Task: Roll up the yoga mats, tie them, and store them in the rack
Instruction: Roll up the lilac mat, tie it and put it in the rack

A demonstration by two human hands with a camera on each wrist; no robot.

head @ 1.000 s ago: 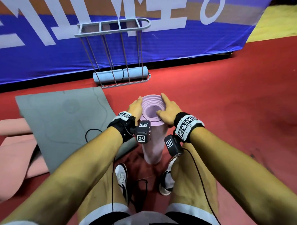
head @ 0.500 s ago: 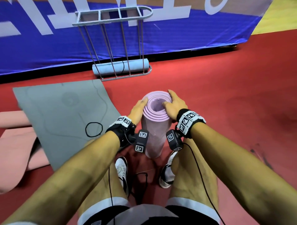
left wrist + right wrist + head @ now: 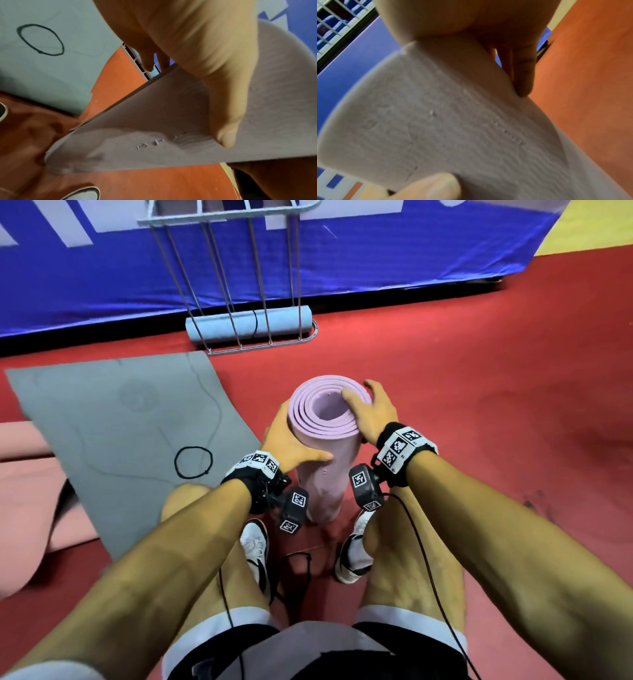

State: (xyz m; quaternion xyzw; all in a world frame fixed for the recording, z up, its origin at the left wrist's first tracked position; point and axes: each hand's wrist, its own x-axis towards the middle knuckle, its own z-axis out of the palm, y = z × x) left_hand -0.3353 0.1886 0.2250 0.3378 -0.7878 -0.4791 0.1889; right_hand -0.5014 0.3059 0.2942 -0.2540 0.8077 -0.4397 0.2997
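A lilac yoga mat roll stands on end on the red floor between my feet. My left hand wraps round its upper side, thumb lying across the front; the left wrist view shows this hand flat against the mat. My right hand grips the top rim, thumb hooked inside the coil and fingers down the outside, also seen in the right wrist view on the mat. The wire rack stands at the back and holds a blue roll tied with a black band.
A grey mat lies flat to the left with a black elastic loop on it. A pink mat lies beyond it at the far left. Another black band lies on the floor between my shoes. A blue banner backs the rack.
The roll's inner layers, which stuck up in steps, now sit level at the top. My left hand slid from the rim down onto the side. The black loop came into view.
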